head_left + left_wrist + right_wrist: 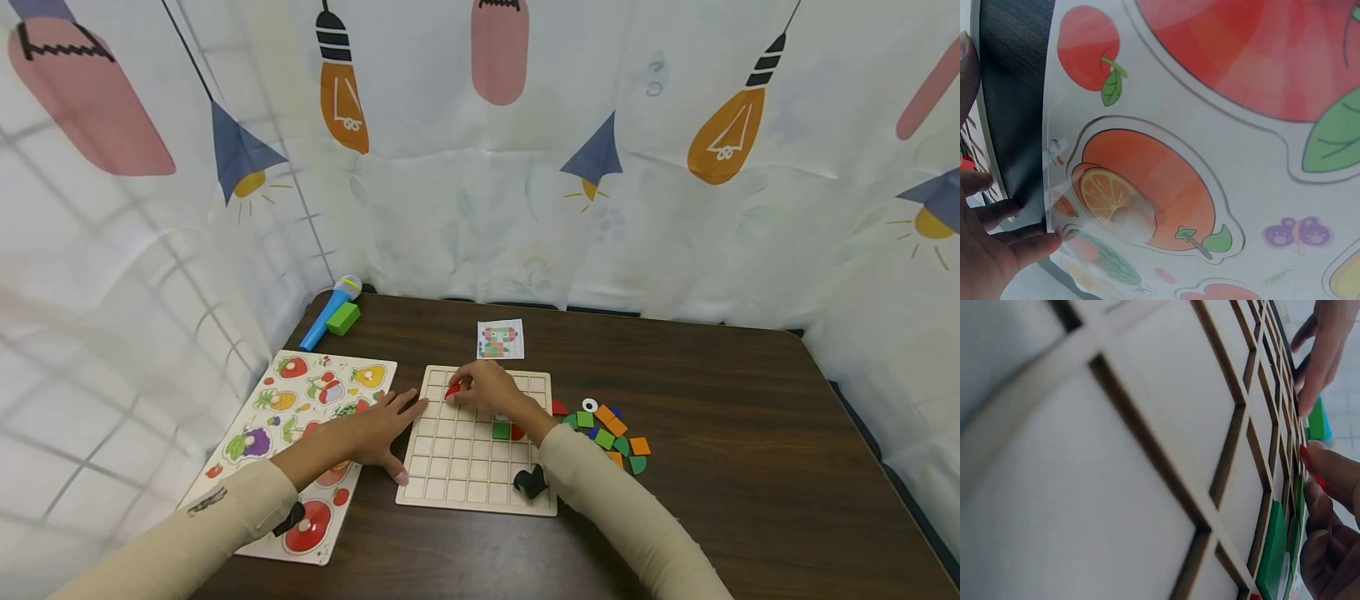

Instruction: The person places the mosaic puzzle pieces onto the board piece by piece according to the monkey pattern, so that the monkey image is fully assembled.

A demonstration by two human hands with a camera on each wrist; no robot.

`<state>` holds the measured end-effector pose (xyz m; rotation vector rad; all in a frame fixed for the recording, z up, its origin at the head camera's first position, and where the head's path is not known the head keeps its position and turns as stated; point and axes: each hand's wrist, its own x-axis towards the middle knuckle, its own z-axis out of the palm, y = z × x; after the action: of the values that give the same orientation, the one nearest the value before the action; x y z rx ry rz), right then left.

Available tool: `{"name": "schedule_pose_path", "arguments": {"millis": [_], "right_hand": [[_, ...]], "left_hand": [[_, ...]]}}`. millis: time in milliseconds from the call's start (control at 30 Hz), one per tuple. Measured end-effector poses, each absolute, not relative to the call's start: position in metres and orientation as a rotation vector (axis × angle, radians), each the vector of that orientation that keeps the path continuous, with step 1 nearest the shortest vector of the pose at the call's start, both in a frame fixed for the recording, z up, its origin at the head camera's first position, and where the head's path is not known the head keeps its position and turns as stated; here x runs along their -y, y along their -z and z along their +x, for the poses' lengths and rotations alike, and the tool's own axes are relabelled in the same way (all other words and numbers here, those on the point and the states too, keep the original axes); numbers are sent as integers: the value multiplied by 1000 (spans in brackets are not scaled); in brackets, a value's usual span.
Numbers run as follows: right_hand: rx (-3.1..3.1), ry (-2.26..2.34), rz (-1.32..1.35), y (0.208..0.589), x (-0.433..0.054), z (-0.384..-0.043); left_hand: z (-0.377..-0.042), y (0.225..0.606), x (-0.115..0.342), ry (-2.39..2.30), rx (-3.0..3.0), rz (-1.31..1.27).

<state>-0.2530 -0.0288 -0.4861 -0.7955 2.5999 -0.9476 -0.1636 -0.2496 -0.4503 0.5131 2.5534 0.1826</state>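
A pale wooden grid board (442, 467) lies on the table in the head view. My right hand (489, 388) pinches a small red piece (452, 390) over the board's far left part; in the right wrist view the red piece (1307, 461) shows between thumb and finger. Spread along the board's left edge is my left hand (378, 431), fingertips and thumb at the rim. A green square (501, 430) and a red piece (517, 432) sit in the grid, partly hidden by the right arm. In the left wrist view, the left hand (988, 250) reaches past a fruit puzzle board (1147, 100).
Loose colored pieces (603, 427) lie right of the grid board. A printed pattern card (500, 339) is behind it. At the back left are a blue toy microphone (326, 319) and a green block (343, 318). Patterned curtains (487, 208) hang behind the table.
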Motion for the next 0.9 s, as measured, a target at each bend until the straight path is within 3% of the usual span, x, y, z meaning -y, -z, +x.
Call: {"name": "schedule_pose_path", "arguments": {"millis": [567, 900], "right_hand": [[-2650, 850, -695, 484, 29, -255], [-2619, 828, -773, 481, 19, -254]], "left_hand": [[-163, 448, 248, -173, -2557, 507], [-163, 451, 249, -179, -2553, 507]]}}
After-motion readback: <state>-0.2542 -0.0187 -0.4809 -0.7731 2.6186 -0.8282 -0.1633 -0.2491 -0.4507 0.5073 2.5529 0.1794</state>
